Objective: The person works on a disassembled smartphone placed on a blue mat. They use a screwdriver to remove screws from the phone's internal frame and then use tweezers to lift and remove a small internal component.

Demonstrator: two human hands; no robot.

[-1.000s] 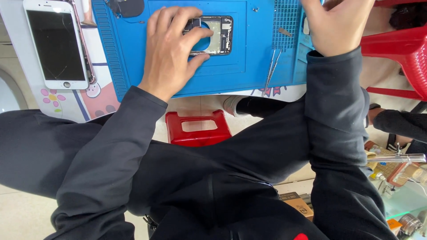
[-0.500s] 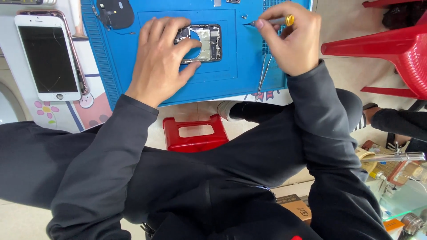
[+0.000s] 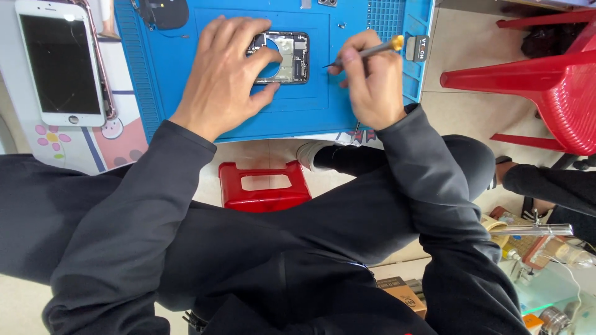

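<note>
While our left hand [image 3: 226, 74] pins the phone [image 3: 282, 57] steady, our right hand [image 3: 371, 84] pinches a screwdriver [image 3: 366, 52] — tip aimed just beside that hold.

My left hand [image 3: 226, 74] and right hand [image 3: 372, 84] are bare, both arms in long black fabric sleeves [image 3: 143, 223] ending at the wrists; black trousers [image 3: 347, 217] below them.

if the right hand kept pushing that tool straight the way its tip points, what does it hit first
Probably the opened phone body on the blue repair mat: the right hand aims its gold-capped screwdriver leftward at it. Height above the mat is unclear.
</note>
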